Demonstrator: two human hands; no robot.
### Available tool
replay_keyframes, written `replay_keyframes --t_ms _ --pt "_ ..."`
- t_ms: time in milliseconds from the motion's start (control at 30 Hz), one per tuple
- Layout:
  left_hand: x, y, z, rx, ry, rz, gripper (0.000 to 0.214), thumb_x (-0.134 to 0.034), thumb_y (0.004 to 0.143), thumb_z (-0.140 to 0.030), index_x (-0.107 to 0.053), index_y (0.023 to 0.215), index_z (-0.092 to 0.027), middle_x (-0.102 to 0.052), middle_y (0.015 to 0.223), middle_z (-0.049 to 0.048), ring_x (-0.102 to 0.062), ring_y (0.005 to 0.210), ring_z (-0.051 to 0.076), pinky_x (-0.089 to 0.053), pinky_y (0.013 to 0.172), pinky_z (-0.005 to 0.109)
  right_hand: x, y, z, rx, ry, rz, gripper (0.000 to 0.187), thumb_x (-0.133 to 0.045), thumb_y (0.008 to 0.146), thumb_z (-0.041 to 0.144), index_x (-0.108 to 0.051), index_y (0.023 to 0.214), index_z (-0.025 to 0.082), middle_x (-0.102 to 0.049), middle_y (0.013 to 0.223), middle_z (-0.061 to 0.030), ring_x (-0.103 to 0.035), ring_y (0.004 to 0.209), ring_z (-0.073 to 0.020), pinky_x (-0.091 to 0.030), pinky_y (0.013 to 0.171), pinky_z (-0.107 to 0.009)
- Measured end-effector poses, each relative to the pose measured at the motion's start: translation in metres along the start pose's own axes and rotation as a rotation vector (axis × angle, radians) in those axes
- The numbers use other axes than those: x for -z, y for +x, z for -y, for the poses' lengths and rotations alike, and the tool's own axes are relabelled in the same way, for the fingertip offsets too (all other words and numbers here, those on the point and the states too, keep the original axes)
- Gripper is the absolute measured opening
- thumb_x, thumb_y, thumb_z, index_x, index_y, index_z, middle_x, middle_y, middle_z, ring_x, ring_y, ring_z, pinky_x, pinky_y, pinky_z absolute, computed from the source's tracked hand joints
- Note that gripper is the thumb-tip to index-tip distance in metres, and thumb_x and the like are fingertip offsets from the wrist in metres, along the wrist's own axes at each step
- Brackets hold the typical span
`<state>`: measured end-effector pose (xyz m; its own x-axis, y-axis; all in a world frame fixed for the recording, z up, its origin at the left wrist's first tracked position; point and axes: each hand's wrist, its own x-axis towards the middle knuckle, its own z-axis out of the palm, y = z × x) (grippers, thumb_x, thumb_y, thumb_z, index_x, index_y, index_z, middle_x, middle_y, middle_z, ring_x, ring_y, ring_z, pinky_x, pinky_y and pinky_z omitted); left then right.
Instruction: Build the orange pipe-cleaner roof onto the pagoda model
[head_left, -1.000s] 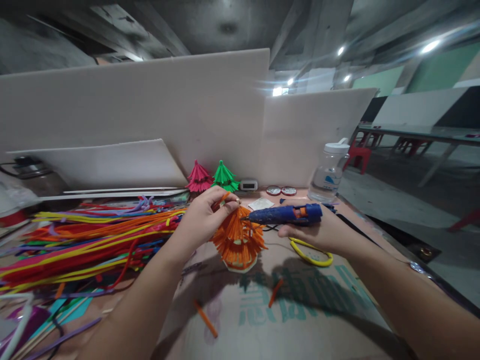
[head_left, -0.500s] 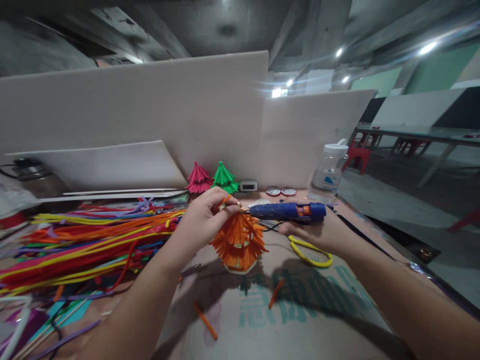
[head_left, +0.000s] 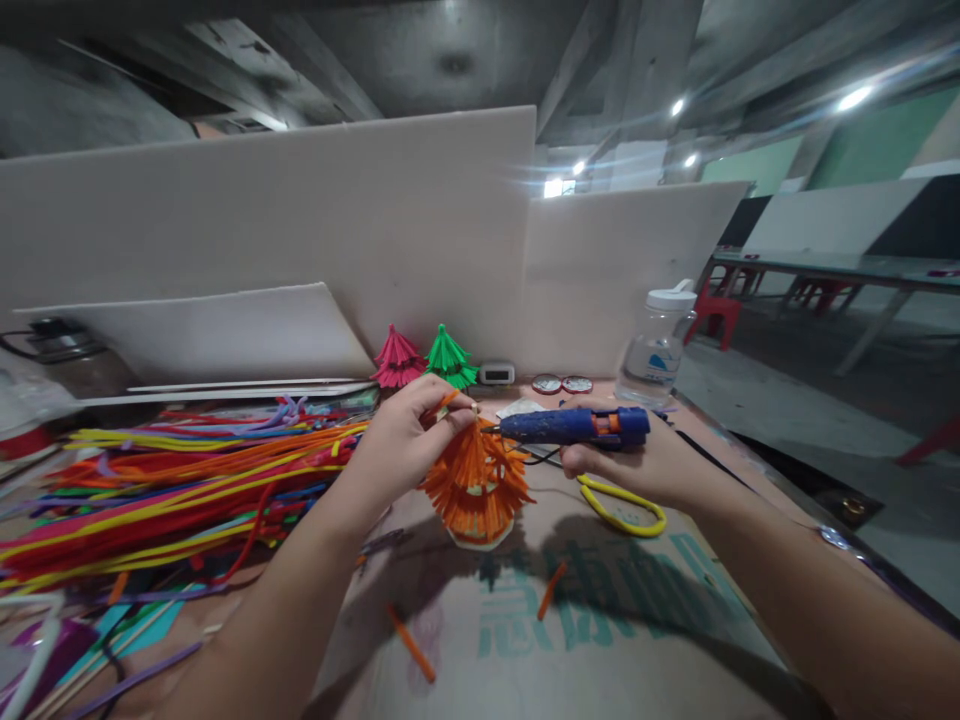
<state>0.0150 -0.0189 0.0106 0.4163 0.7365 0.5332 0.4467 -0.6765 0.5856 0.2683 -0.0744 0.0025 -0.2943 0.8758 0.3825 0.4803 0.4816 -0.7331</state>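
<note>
My left hand point(head_left: 416, 430) pinches the top of a small orange tree point(head_left: 480, 505) made of pipe cleaner pieces in layers. A short orange pipe cleaner piece point(head_left: 448, 400) shows between its fingers. The tree stands upright on a pale base on the cardboard. In my right hand point(head_left: 637, 455) is a blue hot glue gun point(head_left: 555, 427), held level with its nozzle pointing left, close to the tree's upper part. My right fingers are mostly hidden behind the gun. Below that hand lie yellow-handled scissors point(head_left: 622, 515).
Colourful pipe cleaners point(head_left: 187, 490) are heaped on the left. Behind stand a pink tree point(head_left: 397, 358), a green tree point(head_left: 450, 357) and a small white display device point(head_left: 496, 373). A clear water bottle point(head_left: 654, 345) is at back right. Orange scraps point(head_left: 411, 642) lie on the cardboard point(head_left: 600, 660).
The glue gun's nozzle has shifted slightly down from the tree's tip. My left hand keeps its pinch almost unmoved.
</note>
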Motion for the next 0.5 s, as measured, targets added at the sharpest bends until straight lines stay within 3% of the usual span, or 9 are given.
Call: replay_keyframes --t_ms 100,233,500 --pt "0.000 0.000 0.000 0.000 -0.002 0.001 0.016 -0.059 0.090 -0.028 -0.069 0.085 -0.018 -0.064 0.087 0.0037 -0.060 0.082 0.017 -0.045 0.074 0.028 -0.001 -0.001 -0.005 -0.011 0.002 -0.013 0.042 -0.069 0.080 0.060 -0.066 0.095 0.021 -0.067 0.068 -0.0010 -0.066 0.060 -0.0176 -0.053 0.055 -0.026" --pt "0.000 0.001 0.001 0.014 -0.003 -0.003 0.016 -0.059 0.090 -0.029 -0.069 0.085 -0.017 -0.064 0.087 0.0037 -0.060 0.083 0.017 -0.045 0.075 0.029 -0.001 -0.002 -0.015 0.037 -0.086 -0.040 0.042 -0.071 0.078 0.061 -0.068 0.090 0.021 -0.068 0.076 -0.0031 -0.066 0.071 -0.0207 -0.053 0.062 -0.029" --pt "0.000 0.001 0.002 0.034 0.003 -0.024 0.016 -0.059 0.089 -0.030 -0.068 0.086 -0.018 -0.064 0.087 0.0035 -0.060 0.082 0.017 -0.045 0.075 0.029 0.002 0.002 -0.008 0.056 -0.160 0.083 0.040 -0.070 0.081 0.057 -0.068 0.089 0.019 -0.070 0.082 -0.0049 -0.065 0.082 -0.0223 -0.050 0.069 -0.030"
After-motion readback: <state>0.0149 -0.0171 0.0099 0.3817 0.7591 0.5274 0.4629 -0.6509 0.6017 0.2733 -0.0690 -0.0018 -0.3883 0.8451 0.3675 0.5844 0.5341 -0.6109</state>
